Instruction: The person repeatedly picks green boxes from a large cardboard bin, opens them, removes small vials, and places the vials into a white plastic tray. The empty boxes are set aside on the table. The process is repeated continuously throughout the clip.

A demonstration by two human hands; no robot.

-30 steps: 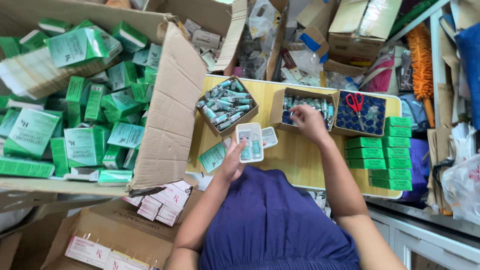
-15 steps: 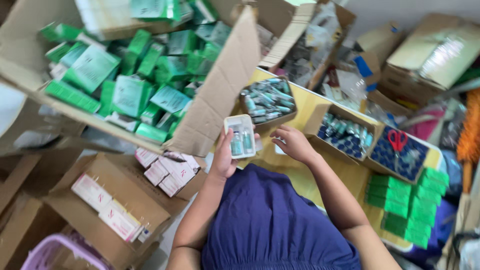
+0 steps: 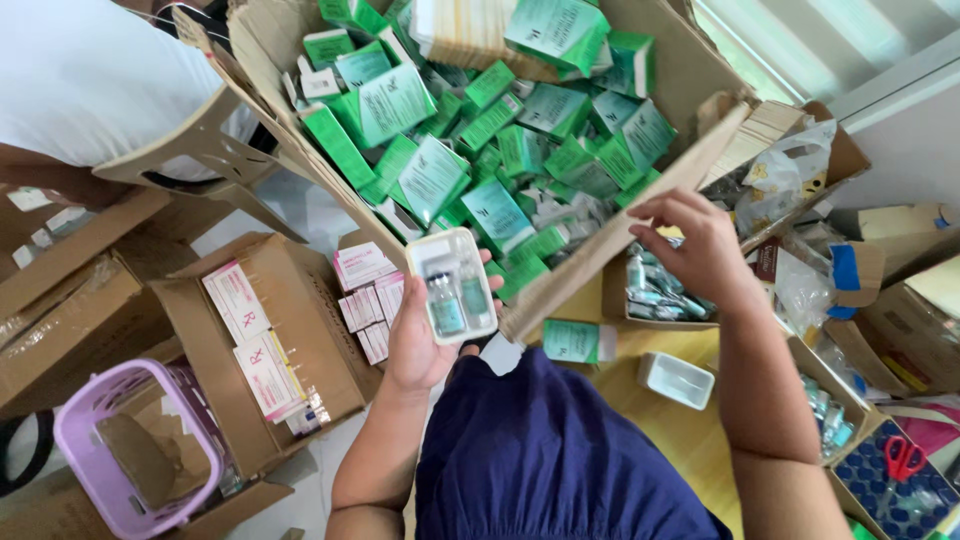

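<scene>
White plastic tray (image 3: 455,285) with two small vials (image 3: 458,300), held face-up before the green cartons (image 3: 470,150)

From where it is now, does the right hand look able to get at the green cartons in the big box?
Probably yes: the right hand hangs at the box's cardboard flap, the green cartons lie uncovered just past it, and nothing blocks the open top.

The right hand (image 3: 695,245) covers part of the box of vials (image 3: 655,290) below it; its fingertips' contact cannot be determined. The scissors (image 3: 905,458) tray at lower right is cut by the frame edge. A white-clad person (image 3: 90,80) at upper left is mostly out of frame. The purple basket (image 3: 130,450) contents are indistinct.
</scene>
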